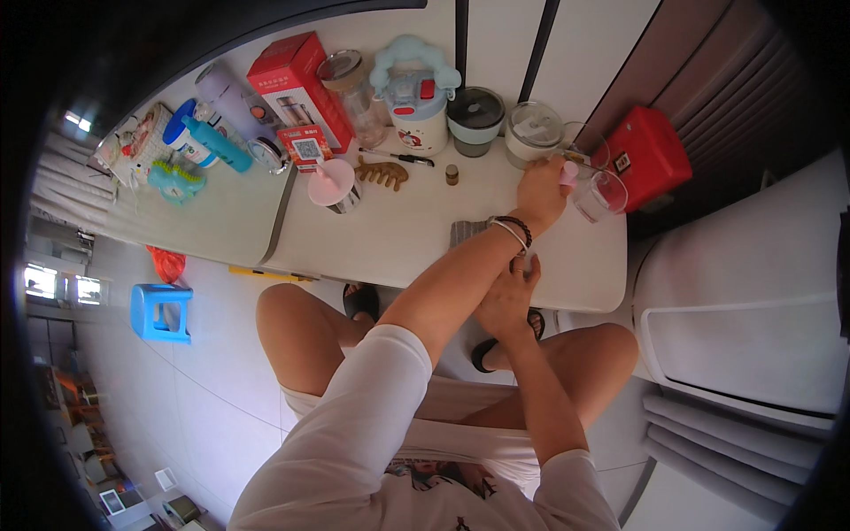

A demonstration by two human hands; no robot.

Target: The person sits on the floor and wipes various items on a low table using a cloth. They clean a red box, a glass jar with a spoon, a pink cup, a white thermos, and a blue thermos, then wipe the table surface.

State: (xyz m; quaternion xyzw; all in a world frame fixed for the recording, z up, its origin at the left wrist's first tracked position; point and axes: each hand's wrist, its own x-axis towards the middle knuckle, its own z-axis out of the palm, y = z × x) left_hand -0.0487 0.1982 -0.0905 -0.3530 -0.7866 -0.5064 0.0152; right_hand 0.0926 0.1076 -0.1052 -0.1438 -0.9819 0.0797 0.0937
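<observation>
My left arm crosses over to the right, and my left hand [543, 192] grips a small pink object [568, 174] at the table's right end. Just right of it is a clear glass cup [601, 197], with another glass behind. A lidded glass jar with a pale band [533, 136] stands directly behind that hand. My right hand [508, 299] is at the table's front edge beneath my left forearm, its visible fingers apart; its palm side is hidden. A grey striped cloth [467, 232] lies beside my left wrist, partly covered by the forearm.
On the table [372, 245] are a small brown bottle [451, 175], a comb [383, 174], a pen [405, 158] and a pink-lidded cup [334, 189]. Behind stand a cream bottle [418, 119], a dark-lidded cup [475, 123] and red boxes [647, 159]. A blue stool [161, 312] is on the floor.
</observation>
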